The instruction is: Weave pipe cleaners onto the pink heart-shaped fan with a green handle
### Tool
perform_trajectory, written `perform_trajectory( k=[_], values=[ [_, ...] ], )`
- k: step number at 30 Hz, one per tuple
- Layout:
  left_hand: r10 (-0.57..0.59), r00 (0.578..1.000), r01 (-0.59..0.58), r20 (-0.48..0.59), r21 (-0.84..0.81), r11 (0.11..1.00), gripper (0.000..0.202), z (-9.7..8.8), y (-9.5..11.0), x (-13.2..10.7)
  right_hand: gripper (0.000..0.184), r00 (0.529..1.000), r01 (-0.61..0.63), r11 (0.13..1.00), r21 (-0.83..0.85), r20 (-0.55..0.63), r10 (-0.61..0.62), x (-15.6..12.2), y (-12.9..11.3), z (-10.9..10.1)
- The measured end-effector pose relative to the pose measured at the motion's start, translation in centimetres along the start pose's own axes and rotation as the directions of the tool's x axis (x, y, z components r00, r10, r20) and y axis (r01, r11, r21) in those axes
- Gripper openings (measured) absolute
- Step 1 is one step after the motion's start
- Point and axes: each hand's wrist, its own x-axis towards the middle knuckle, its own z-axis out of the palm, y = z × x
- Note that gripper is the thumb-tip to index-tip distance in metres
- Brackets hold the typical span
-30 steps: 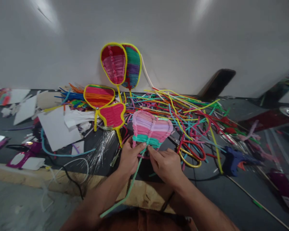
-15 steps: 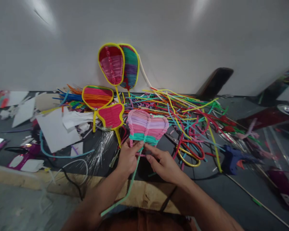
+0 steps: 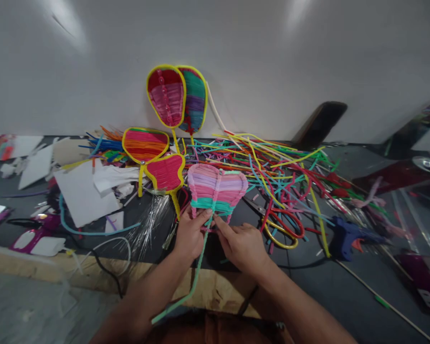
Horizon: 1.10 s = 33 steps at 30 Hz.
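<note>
A fan-shaped piece of pipe cleaners (image 3: 218, 188) in pink, lilac and teal, with a twisted pink rim and centre rib, is held upright over the table's front. My left hand (image 3: 189, 236) is closed on its lower left, the thumb pressed near the rib. My right hand (image 3: 243, 243) is at its lower right, index fingertip against the bottom of the rib and the other fingers curled; its thumb is mostly hidden. From the base a pale green pipe-cleaner stem (image 3: 197, 272) hangs down toward my body, bent near its end.
Several yellow-rimmed pipe-cleaner pieces (image 3: 166, 174) stand behind. Loose pipe cleaners (image 3: 283, 167) heap at the right, beside gold-and-red-handled scissors (image 3: 281, 234) and a blue glue gun (image 3: 351, 239). A dark phone (image 3: 322, 124) leans on the wall. White paper (image 3: 88, 193) and silver tinsel (image 3: 152, 215) lie left.
The fan piece has shifted slightly left. My right hand has turned, its fingers curling in more while the index finger stays by the rib. My left hand keeps its hold.
</note>
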Motion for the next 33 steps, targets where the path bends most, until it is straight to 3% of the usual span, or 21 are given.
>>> perform_trajectory(
  k=[2, 4, 6, 8, 10, 13, 16, 18, 20, 22, 24, 26, 33],
  values=[
    [-0.007, 1.0, 0.007, 0.007, 0.006, 1.0, 0.026, 0.1, 0.0, -0.1, 0.038, 0.997, -0.067, 0.993, 0.097, 0.047, 0.063, -0.1, -0.1, 0.0],
    [-0.024, 0.999, 0.024, 0.027, 0.011, 1.0, 0.026, 0.1, -0.1, -0.1, 0.04, 0.978, -0.19, 0.922, 0.337, 0.148, 0.147, -0.1, -0.1, 0.0],
    [-0.044, 0.998, 0.044, 0.041, 0.008, 0.999, 0.027, 0.1, -0.2, -0.3, 0.041, 0.943, -0.318, 0.734, 0.6, 0.278, 0.181, -0.1, -0.1, -0.1],
    [-0.052, 0.998, 0.052, 0.048, -0.001, 0.999, 0.028, 0.1, -0.3, -0.3, 0.042, 0.924, -0.373, 0.58, 0.725, 0.348, 0.159, 0.0, -0.1, -0.2],
    [-0.05, 0.998, 0.05, 0.049, -0.001, 0.999, 0.028, 0.1, -0.3, -0.3, 0.042, 0.931, -0.356, 0.595, 0.72, 0.327, 0.161, 0.0, -0.1, -0.5],
    [-0.05, 0.999, 0.05, 0.02, 0.0, 0.999, 0.03, 0.1, -0.1, -0.2, 0.034, 0.959, -0.284, 0.711, 0.643, 0.179, 0.221, -0.1, 0.1, -0.7],
    [-0.045, 0.999, 0.045, -0.029, -0.015, 0.999, 0.033, 0.0, 0.1, 0.0, 0.019, 0.929, -0.263, 0.683, 0.682, -0.013, 0.37, 0.1, 0.8, -0.7],
    [-0.044, 0.999, 0.043, -0.033, -0.028, 0.999, 0.034, 0.1, 0.1, 0.0, 0.013, 0.851, -0.293, 0.538, 0.79, -0.042, 0.524, 0.4, 1.5, -0.5],
    [-0.041, 0.999, 0.04, -0.017, -0.045, 0.998, 0.033, 0.1, 0.1, -0.1, 0.022, 0.777, -0.323, 0.287, 0.902, 0.08, 0.625, 0.8, 2.0, -0.1],
    [-0.044, 0.999, 0.045, 0.003, -0.055, 0.998, 0.032, 0.2, -0.1, -0.3, 0.029, 0.76, -0.356, 0.021, 0.934, 0.277, 0.588, 1.0, 2.2, 0.3],
    [-0.052, 0.998, 0.054, 0.038, -0.054, 0.997, 0.031, 0.3, -0.2, -0.6, 0.032, 0.771, -0.404, -0.137, 0.905, 0.417, 0.48, 1.1, 2.1, 0.6],
    [-0.064, 0.993, 0.069, 0.097, -0.045, 0.997, 0.029, 0.4, -0.3, -0.8, 0.031, 0.782, -0.428, -0.16, 0.89, 0.453, 0.429, 1.0, 1.7, 0.9],
    [-0.084, 0.98, 0.069, 0.182, 0.086, 0.994, 0.029, -0.1, -0.3, -0.9, 0.022, 0.789, -0.385, -0.021, 0.923, 0.341, 0.511, 0.7, 1.4, 0.7]
  ],
)
